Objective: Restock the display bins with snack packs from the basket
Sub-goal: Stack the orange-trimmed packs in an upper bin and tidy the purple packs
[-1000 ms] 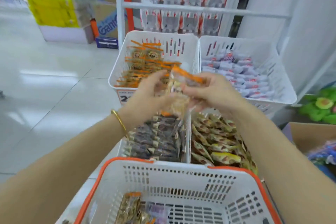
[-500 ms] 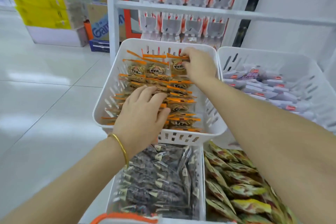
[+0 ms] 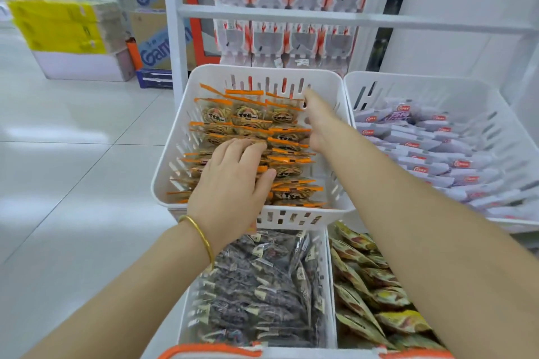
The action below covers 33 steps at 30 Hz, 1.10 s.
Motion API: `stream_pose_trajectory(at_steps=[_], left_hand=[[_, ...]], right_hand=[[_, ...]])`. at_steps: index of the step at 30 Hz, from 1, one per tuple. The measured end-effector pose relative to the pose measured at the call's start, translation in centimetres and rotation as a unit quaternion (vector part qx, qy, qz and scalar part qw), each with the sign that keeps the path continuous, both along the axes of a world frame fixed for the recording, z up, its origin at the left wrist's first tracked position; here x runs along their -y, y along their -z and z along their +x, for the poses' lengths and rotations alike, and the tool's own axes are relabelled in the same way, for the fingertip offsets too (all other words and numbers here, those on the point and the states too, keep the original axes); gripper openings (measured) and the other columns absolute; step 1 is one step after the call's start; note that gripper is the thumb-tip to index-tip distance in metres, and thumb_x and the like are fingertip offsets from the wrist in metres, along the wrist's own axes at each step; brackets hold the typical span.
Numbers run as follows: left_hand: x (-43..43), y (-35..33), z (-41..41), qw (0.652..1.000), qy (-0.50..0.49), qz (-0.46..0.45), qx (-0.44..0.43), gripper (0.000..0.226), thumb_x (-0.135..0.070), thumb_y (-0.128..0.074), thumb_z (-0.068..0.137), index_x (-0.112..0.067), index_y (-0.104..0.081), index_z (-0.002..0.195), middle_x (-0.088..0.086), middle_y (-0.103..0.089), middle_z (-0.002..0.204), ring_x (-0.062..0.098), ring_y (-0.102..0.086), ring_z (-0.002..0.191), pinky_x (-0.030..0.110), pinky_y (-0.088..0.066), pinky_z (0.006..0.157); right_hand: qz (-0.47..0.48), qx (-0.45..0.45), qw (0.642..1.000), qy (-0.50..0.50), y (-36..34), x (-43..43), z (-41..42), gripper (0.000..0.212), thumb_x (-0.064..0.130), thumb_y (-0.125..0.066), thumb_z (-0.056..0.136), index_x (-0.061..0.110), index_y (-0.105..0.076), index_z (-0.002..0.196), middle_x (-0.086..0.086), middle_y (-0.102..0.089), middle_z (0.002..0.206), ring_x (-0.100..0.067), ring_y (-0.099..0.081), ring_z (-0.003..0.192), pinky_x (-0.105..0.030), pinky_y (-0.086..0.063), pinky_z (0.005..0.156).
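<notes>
Snack packs (image 3: 280, 116) with orange edges lie in overlapping rows in the upper left bin (image 3: 262, 70). Left hand (image 3: 230, 183), a gold bangle (image 3: 201, 237) on its wrist, rests palm down on the middle rows, its fingers loosely bent on the packs and gripping none. Right hand (image 3: 319, 122) reaches into the bin's far right corner, fingers stretched toward the back wall beside the rear packs. It is blurred, and nothing shows in its grasp. White packs (image 3: 423, 154) fill the neighbouring bin, while dark packs (image 3: 256, 294) and yellow packs (image 3: 379, 300) fill the lower ones. Basket rim (image 3: 210, 350) shows at the bottom edge.
</notes>
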State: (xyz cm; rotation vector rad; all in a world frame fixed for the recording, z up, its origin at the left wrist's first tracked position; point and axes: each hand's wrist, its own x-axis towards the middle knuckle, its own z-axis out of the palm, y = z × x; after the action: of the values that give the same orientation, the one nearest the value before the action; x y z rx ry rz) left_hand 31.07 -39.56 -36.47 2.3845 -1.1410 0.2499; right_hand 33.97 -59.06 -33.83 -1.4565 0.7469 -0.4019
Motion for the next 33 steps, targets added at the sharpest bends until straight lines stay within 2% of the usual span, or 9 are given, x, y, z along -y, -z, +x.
stream_pose_trajectory(at_steps=[3,7,10,14,18,21,28,30,33], left_hand=[[0.1,0.1,0.0,1.000,0.006,-0.005,0.005,0.050,-0.038,-0.038,0.097,-0.019,-0.036,0.142,-0.001,-0.036,0.146,0.016,-0.019,0.139,0.032,-0.019,0.114],[-0.2,-0.6,-0.3,1.000,0.017,-0.022,0.008,0.046,-0.034,-0.041,0.097,-0.015,-0.040,0.140,0.001,-0.039,0.143,0.016,-0.023,0.136,0.026,-0.017,0.112],[-2.6,-2.0,-2.5,0.998,0.020,-0.056,0.018,0.042,-0.029,-0.044,0.096,-0.013,-0.045,0.136,0.001,-0.042,0.140,0.016,-0.027,0.134,0.022,-0.018,0.110],[-9.0,-1.7,-9.4,0.999,0.047,-0.003,-0.004,0.045,-0.034,-0.039,0.091,-0.010,-0.054,0.126,0.007,-0.051,0.131,0.026,-0.040,0.125,0.017,-0.019,0.101],[-16.2,1.1,-16.1,0.972,0.057,0.189,-0.124,0.039,-0.028,-0.048,0.094,-0.017,-0.048,0.132,0.002,-0.044,0.136,0.023,-0.034,0.127,0.019,-0.020,0.101],[-19.7,2.3,-19.4,0.951,0.027,0.261,-0.165,0.042,-0.032,-0.049,0.094,-0.023,-0.045,0.134,0.001,-0.041,0.139,0.024,-0.034,0.128,0.027,-0.025,0.102],[-22.0,4.9,-21.7,0.930,0.016,0.342,-0.137,0.043,-0.035,-0.044,0.096,-0.021,-0.041,0.137,0.004,-0.040,0.140,0.027,-0.033,0.127,0.029,-0.026,0.099],[-21.9,5.6,-21.3,0.916,0.029,0.375,-0.141,0.045,-0.037,-0.042,0.097,-0.020,-0.039,0.138,0.006,-0.038,0.140,0.028,-0.033,0.128,0.035,-0.031,0.101],[-21.4,6.2,-20.8,0.906,0.050,0.404,-0.118,0.044,-0.038,-0.040,0.097,-0.017,-0.040,0.137,0.009,-0.041,0.136,0.030,-0.036,0.124,0.040,-0.036,0.102]], right_hand=[[-0.012,-0.027,0.999,-0.035,0.3,-0.5,0.3,0.074,0.067,-0.020,0.092,0.018,-0.031,0.147,-0.008,-0.033,0.151,-0.029,-0.034,0.137,-0.050,-0.028,0.113],[-0.065,-0.047,0.997,-0.023,-1.6,-1.4,-1.9,0.074,0.063,-0.013,0.095,0.015,-0.018,0.151,-0.009,-0.023,0.156,-0.030,-0.025,0.142,-0.047,-0.021,0.116],[-0.118,0.024,0.992,-0.032,-3.9,-4.2,-6.5,0.063,0.055,-0.016,0.099,0.016,-0.029,0.147,-0.007,-0.034,0.151,-0.026,-0.034,0.138,-0.044,-0.025,0.115],[-0.057,0.128,0.984,-0.111,-2.2,-11.5,-17.5,0.033,0.037,-0.032,0.102,0.019,-0.057,0.114,-0.002,-0.062,0.110,-0.019,-0.063,0.103,-0.034,-0.050,0.092],[-0.025,-0.027,0.964,-0.263,8.6,-18.6,-26.9,0.018,0.014,-0.045,0.100,0.010,-0.061,0.107,-0.009,-0.066,0.091,-0.013,-0.068,0.068,-0.027,-0.056,0.066],[-0.114,-0.186,0.905,-0.365,18.5,-23.3,-30.5,0.015,0.013,-0.054,0.095,0.013,-0.063,0.108,-0.010,-0.065,0.108,-0.018,-0.067,0.084,-0.033,-0.055,0.076],[-0.159,-0.207,0.843,-0.470,27.8,-31.1,-32.1,0.041,0.022,-0.062,0.091,0.012,-0.052,0.129,-0.006,-0.051,0.132,-0.020,-0.050,0.118,-0.027,-0.040,0.088],[-0.198,-0.212,0.826,-0.483,29.0,-32.0,-31.4,0.038,0.025,-0.066,0.087,0.011,-0.059,0.122,-0.007,-0.055,0.124,-0.022,-0.052,0.113,-0.029,-0.040,0.085],[-0.293,-0.205,0.792,-0.494,30.6,-33.4,-31.2,0.023,0.028,-0.070,0.083,0.013,-0.064,0.100,-0.006,-0.061,0.097,-0.024,-0.057,0.094,-0.027,-0.040,0.063]])
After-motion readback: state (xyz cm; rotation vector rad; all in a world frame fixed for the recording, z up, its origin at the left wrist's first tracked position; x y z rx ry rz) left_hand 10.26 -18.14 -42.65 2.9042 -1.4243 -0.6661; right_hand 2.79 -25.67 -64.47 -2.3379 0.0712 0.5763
